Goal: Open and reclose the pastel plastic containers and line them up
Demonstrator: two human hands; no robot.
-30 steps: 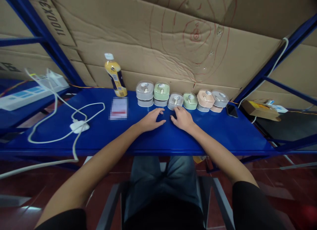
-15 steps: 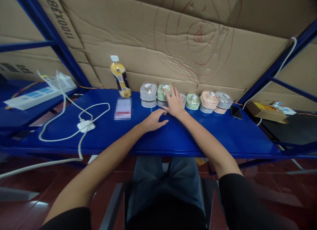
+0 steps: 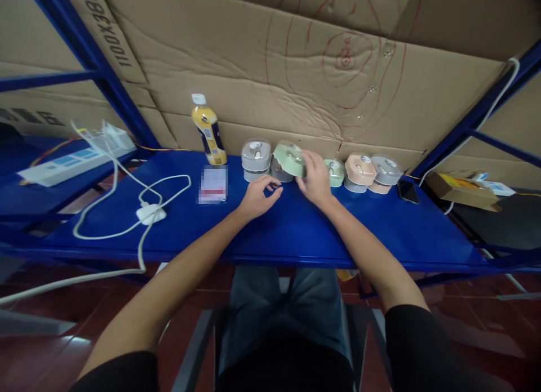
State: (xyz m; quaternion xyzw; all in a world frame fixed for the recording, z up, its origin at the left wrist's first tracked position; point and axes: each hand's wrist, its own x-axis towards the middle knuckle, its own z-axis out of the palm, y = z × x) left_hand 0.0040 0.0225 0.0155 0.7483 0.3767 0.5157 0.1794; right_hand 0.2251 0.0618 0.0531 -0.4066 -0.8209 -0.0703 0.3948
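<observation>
My right hand (image 3: 316, 179) grips the right side of a green box with a clear lid (image 3: 288, 157). That box is tilted, its right side lower, over a grey box (image 3: 280, 172) partly hidden beneath it. My left hand (image 3: 258, 198) is empty, fingers curved and apart, just in front of a grey lidded box (image 3: 256, 153) stacked on another grey one. Right of my right hand stands another green box (image 3: 335, 172). Further right, a pink box (image 3: 360, 168) and a grey box (image 3: 386, 169) sit on top of other boxes.
A yellow bottle (image 3: 208, 130) stands at the back left, with a blurred card (image 3: 213, 183) before it. A white cable and adapter (image 3: 151, 213) lie on the blue table (image 3: 291, 234). A phone (image 3: 408, 192) lies at the right. Cardboard (image 3: 236, 71) forms the back wall.
My right hand has moved right and taken hold of the green box, which is now tilted and shifted right off the grey one. My left hand has drawn slightly left, away from the right.
</observation>
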